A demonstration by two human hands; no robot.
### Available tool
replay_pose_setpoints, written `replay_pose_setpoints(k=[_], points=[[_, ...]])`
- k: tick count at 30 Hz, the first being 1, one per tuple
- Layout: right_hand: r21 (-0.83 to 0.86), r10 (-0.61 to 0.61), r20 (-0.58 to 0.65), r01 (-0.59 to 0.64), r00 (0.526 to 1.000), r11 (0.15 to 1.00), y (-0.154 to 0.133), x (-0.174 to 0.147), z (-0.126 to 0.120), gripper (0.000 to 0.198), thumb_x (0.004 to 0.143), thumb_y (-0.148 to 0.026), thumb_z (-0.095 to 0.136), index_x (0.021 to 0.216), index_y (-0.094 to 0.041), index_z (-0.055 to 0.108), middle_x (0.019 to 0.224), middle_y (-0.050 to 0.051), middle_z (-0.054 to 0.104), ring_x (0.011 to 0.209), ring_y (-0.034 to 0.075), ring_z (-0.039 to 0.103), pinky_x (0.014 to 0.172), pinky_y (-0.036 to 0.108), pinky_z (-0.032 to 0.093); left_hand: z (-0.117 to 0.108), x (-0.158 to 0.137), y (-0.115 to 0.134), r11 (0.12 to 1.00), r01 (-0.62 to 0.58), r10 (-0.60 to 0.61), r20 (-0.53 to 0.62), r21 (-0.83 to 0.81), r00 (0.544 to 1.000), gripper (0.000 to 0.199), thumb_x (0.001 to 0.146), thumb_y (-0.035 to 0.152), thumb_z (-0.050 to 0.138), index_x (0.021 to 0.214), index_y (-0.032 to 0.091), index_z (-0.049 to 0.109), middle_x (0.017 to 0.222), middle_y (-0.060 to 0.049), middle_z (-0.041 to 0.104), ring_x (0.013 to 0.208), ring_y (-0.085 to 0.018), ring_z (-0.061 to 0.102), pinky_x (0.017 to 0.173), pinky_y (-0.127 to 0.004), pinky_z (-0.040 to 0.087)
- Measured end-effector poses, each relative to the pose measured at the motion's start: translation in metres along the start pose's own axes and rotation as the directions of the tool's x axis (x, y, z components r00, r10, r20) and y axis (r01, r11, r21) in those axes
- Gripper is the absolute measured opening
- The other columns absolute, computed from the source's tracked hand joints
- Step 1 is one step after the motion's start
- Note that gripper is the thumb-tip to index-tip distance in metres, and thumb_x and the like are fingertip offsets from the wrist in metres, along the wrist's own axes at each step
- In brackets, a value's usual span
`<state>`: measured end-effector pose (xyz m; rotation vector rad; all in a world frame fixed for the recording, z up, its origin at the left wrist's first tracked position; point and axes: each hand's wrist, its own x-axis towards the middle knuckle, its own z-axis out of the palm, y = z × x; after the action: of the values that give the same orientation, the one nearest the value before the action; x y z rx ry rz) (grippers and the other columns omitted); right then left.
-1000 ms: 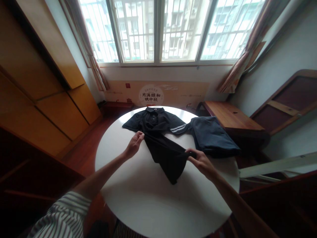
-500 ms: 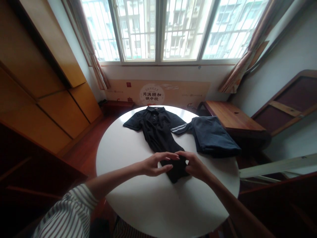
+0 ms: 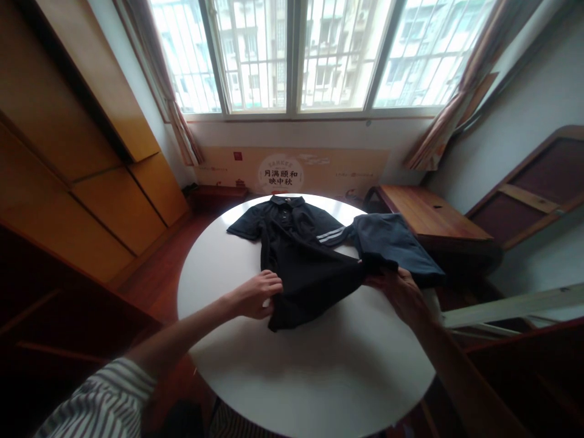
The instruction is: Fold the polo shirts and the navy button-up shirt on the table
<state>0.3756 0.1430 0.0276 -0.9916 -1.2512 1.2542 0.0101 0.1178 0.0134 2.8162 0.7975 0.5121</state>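
Head view: one shirt [image 3: 314, 267], likely light, soft; best held by lower edges, where our left hand [image 3: 256, 295] and right hand [image 3: 404, 294] grip.

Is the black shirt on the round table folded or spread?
Spread: the shirt lies with its sleeves out to either side, and the left hand and right hand hold its lower part wide.

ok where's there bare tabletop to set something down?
Biggest patch: white table between the black shirt's hem and the near rim. Smaller one: left side, between the shirt's left sleeve, left hand and left rim. Crowded: right side, where hem, right hand and folded dark clothing crowd together.
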Motion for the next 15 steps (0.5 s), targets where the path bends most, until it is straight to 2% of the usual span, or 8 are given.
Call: replay_pose_setpoints(k=[3, 6, 8, 9, 11, 13, 14, 15], points=[[-0.302, 0.006, 0.252, 0.073, 0.968, 0.95, -0.013, -0.02, -0.018, 0.049, 0.075, -0.065, 0.069, 0.081, -0.017, 0.075, 0.078, 0.01, 0.073, 0.075, 0.026, 0.07, 0.074, 0.038, 0.058, -0.031, -0.034, -0.007, 0.981, 0.056, -0.067, -0.051, -0.187, 0.996, 0.005, 0.077, 0.019, 0.045, 0.077, 0.02, 0.051, 0.072, -0.005, 0.056, 0.071, -0.021, 0.053, 0.072, -0.034, 0.046], [-0.544, 0.163, 0.566, 0.218, 0.808, 0.811, -0.025, -0.043, -0.025, 0.04, 0.082, -0.055, 0.066, 0.093, -0.019, 0.078, 0.089, 0.01, 0.073, 0.086, 0.026, 0.069, 0.079, 0.035, 0.056, -0.055, -0.064, -0.01, 0.927, 0.149, -0.135, 0.065, -0.344, 0.989, 0.017, 0.08, 0.019, 0.04, 0.074, 0.019, 0.057, 0.07, -0.005, 0.061, 0.068, -0.019, 0.057, 0.068, -0.031, 0.045], [-0.606, 0.273, 0.658, 0.277, 0.702, 0.746, -0.031, -0.051, -0.021, 0.03, 0.091, -0.044, 0.058, 0.101, -0.023, 0.077, 0.095, 0.009, 0.072, 0.088, 0.024, 0.069, 0.082, 0.035, 0.054, -0.062, -0.073, -0.018, 0.89, 0.303, -0.289, 0.093, -0.341, 0.953, 0.021, 0.078, 0.017, 0.041, 0.069, 0.019, 0.06, 0.068, -0.004, 0.064, 0.067, -0.018, 0.06, 0.068, -0.029, 0.047], [-0.619, 0.283, 0.67, 0.307, 0.686, 0.723, -0.033, -0.051, -0.016, 0.029, 0.094, -0.039, 0.054, 0.103, -0.024, 0.076, 0.096, 0.009, 0.071, 0.088, 0.023, 0.068, 0.081, 0.034, 0.053, -0.064, -0.073, -0.026, 0.861, 0.407, -0.412, 0.052, -0.304, 0.91, 0.021, 0.077, 0.016, 0.043, 0.068, 0.019, 0.061, 0.068, -0.003, 0.065, 0.067, -0.018, 0.061, 0.068, -0.029, 0.048], [-0.632, 0.188, 0.64, 0.371, 0.745, 0.681, -0.037, -0.045, 0.002, 0.028, 0.095, -0.032, 0.049, 0.101, -0.023, 0.075, 0.095, 0.009, 0.069, 0.085, 0.022, 0.067, 0.079, 0.033, 0.053, -0.064, -0.068, -0.049, 0.722, 0.648, -0.684, -0.101, -0.242, 0.723, 0.019, 0.077, 0.017, 0.047, 0.073, 0.019, 0.066, 0.074, -0.004, 0.069, 0.072, -0.019, 0.065, 0.07, -0.028, 0.05], [-0.631, 0.041, 0.602, 0.444, 0.798, 0.636, -0.039, -0.036, 0.031, 0.026, 0.094, -0.027, 0.048, 0.098, -0.021, 0.073, 0.092, 0.009, 0.068, 0.081, 0.021, 0.065, 0.075, 0.032, 0.051, -0.064, -0.056, -0.082, 0.483, 0.83, -0.875, -0.197, -0.279, 0.442, 0.018, 0.082, 0.022, 0.052, 0.085, 0.016, 0.069, 0.084, -0.006, 0.072, 0.076, -0.019, 0.068, 0.071, -0.026, 0.052], [-0.628, -0.005, 0.605, 0.481, 0.796, 0.611, -0.039, -0.032, 0.05, 0.025, 0.094, -0.026, 0.048, 0.098, -0.021, 0.072, 0.092, 0.009, 0.067, 0.08, 0.02, 0.064, 0.074, 0.031, 0.051, -0.063, -0.048, -0.099, 0.351, 0.876, -0.933, -0.195, -0.329, 0.301, 0.019, 0.085, 0.026, 0.054, 0.09, 0.014, 0.068, 0.088, -0.008, 0.072, 0.075, -0.018, 0.069, 0.07, -0.025, 0.052], [-0.615, -0.021, 0.638, 0.525, 0.77, 0.588, -0.037, -0.03, 0.07, 0.024, 0.095, -0.025, 0.048, 0.099, -0.02, 0.07, 0.094, 0.008, 0.066, 0.081, 0.02, 0.064, 0.073, 0.03, 0.05, -0.062, -0.041, -0.116, 0.271, 0.893, -0.959, -0.175, -0.358, 0.221, 0.024, 0.088, 0.031, 0.054, 0.093, 0.011, 0.067, 0.089, -0.01, 0.073, 0.072, -0.018, 0.07, 0.067, -0.025, 0.053]])
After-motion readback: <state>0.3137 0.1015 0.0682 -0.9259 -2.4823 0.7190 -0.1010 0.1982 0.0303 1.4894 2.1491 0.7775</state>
